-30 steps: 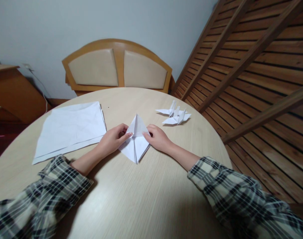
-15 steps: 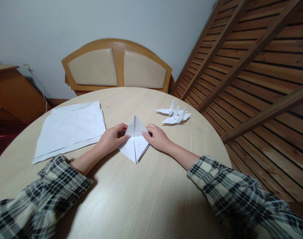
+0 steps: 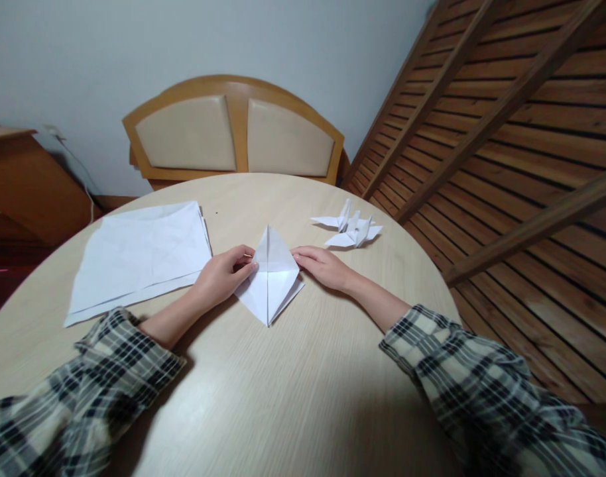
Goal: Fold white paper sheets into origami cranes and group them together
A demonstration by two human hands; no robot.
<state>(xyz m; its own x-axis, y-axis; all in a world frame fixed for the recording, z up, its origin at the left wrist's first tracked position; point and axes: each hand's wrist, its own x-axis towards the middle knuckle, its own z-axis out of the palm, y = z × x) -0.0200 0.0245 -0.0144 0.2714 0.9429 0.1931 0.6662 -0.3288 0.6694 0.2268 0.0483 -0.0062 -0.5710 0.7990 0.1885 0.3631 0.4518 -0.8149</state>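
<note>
Right hand (image 3: pixel 325 266) has slid its thumb off the front of the folded paper (image 3: pixel 268 281) since the last frame; its fingertips sit at the right corner, can't tell if they're pinching. Stuff looks super light, kinda crisp, probably easy to crease wrong or tear, so I'd hold it gently by the side corners. It's on the table (image 3: pixel 263 397) between both hands, left hand (image 3: pixel 217 275) nipping the left edge, thumb on top.
</note>
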